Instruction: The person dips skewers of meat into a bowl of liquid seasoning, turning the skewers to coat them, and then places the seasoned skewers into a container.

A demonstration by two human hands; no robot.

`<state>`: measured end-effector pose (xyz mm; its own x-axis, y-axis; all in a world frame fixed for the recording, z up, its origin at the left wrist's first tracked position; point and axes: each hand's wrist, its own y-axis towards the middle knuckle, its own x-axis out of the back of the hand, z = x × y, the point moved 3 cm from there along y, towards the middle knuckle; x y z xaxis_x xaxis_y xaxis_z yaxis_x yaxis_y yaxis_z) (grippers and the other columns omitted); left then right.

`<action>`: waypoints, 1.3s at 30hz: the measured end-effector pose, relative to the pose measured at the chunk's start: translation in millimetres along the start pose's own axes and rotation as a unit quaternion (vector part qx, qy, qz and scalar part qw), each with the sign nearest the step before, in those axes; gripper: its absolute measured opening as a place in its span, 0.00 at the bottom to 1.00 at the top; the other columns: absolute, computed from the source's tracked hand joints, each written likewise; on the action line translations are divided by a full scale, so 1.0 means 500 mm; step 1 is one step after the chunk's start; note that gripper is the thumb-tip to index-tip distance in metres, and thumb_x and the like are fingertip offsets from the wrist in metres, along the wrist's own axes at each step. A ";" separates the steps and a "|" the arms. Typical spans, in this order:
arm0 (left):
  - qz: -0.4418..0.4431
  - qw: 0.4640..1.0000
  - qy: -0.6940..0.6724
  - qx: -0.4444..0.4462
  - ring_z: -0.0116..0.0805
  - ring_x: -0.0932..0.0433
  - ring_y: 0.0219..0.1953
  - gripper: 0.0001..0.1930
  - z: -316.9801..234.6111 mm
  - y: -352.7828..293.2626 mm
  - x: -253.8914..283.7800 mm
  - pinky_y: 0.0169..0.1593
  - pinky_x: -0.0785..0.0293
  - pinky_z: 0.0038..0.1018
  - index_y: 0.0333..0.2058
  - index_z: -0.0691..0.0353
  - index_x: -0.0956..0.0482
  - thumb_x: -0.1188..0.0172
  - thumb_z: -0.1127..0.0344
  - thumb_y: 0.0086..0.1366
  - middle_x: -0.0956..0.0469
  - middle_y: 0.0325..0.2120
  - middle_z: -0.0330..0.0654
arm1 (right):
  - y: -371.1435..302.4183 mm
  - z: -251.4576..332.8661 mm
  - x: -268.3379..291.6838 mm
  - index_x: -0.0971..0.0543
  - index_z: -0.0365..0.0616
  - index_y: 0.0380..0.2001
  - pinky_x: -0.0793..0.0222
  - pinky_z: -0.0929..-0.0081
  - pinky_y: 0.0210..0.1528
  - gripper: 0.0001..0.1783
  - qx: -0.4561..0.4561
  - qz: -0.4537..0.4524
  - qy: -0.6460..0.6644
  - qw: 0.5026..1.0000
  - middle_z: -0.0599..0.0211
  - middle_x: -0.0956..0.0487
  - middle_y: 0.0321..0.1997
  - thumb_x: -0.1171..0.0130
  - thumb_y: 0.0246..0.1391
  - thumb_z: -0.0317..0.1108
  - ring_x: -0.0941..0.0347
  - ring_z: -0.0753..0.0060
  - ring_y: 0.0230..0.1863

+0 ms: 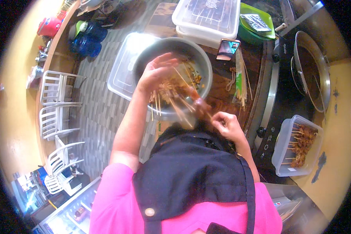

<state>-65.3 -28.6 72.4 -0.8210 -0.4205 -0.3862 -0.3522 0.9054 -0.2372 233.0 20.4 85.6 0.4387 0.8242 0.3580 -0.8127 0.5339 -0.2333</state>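
My left hand [158, 70] is over a round grey pot [138, 62], fingers stretched out and slightly blurred. Close to its fingertips is the bare end of a bamboo skewer. My right hand [227, 124] pinches the other end of this meat skewer [199, 102], which slants across the pot's near right side with reddish meat on it. A bunch of bamboo skewers [165, 91] rests at the pot's near side, sticks pointing outward. Yellowish bits of food [197, 78] lie inside the pot. Motion smears the sticks between my hands.
Beside the pot are a clear plastic lid [119, 76], a lidded white container [204, 35], a phone [227, 49] and loose bamboo sticks [242, 84]. A wide pan [300, 43] sits on the stove at right. Nearer, a plastic tub [280, 150] holds several meat skewers. White chairs [52, 121] stand left.
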 end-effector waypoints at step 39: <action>0.086 0.948 0.301 -0.051 0.33 0.30 0.46 0.26 -0.023 0.004 -0.032 0.50 0.34 0.27 0.53 0.61 0.39 0.53 0.77 0.52 0.28 0.43 0.48 | -0.004 0.001 -0.004 0.25 0.37 0.26 0.35 0.79 0.28 0.07 -0.018 0.003 0.002 1.000 0.67 0.26 0.21 0.43 0.42 0.29 0.32 0.80 0.24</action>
<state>-57.9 -19.2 88.4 -0.9671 -0.1851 0.1746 -0.2071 0.9713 -0.1170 233.3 17.4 85.9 0.4360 0.8279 0.3529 -0.8008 0.5358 -0.2675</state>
